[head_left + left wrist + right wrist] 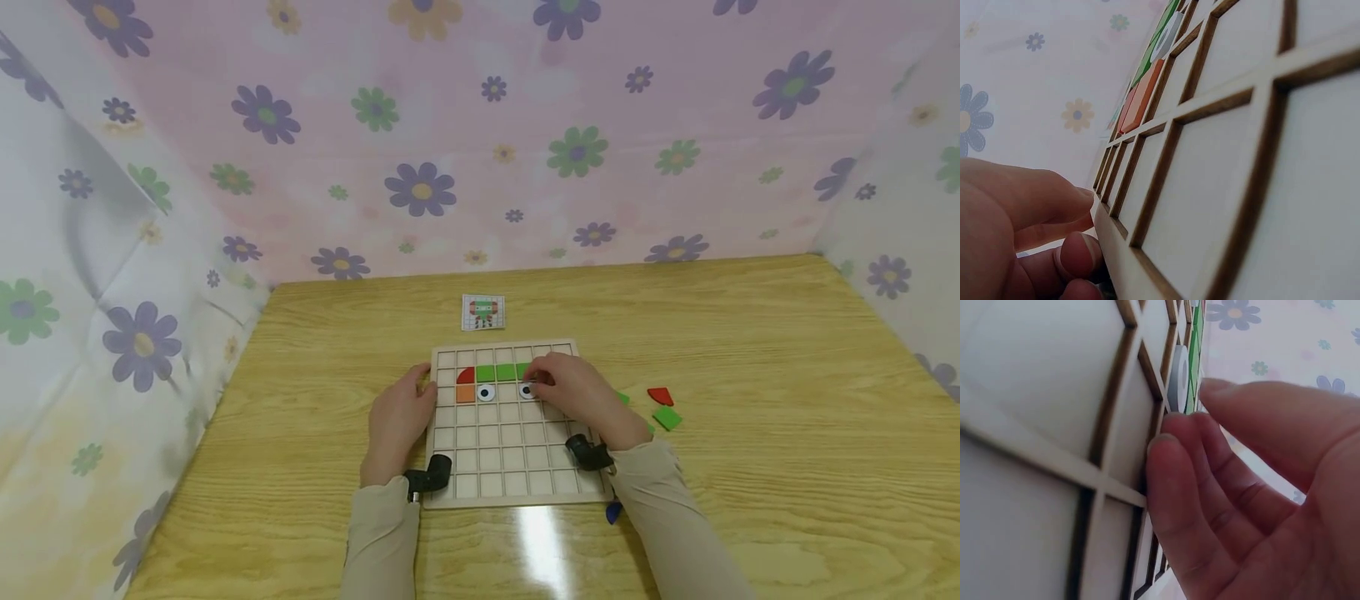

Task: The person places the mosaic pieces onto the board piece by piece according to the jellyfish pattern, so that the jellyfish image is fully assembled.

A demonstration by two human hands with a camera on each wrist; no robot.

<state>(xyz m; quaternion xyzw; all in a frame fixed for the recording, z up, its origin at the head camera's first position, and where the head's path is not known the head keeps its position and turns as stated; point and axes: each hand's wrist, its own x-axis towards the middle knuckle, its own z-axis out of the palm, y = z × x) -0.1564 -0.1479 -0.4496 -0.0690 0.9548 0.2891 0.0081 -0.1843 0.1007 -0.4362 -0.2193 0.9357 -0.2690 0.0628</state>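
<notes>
A wooden grid board (489,460) lies on the table. In its upper part are a red quarter-round piece (467,377), a row of green squares (496,372), an orange square (465,393) and a round eye piece (486,392). My left hand (397,423) touches the board's left edge with relaxed fingers. With thumb and fingertips my right hand (581,396) pinches at a second eye piece (1179,378), just below the last visible green square. This hand partly hides that eye piece and the squares beyond.
A small picture card (483,312) lies behind the board. To the right of it are a red piece (661,396) and a green square (667,418), with more green pieces partly behind my right arm. A blue piece (613,512) sits near the board's front right corner.
</notes>
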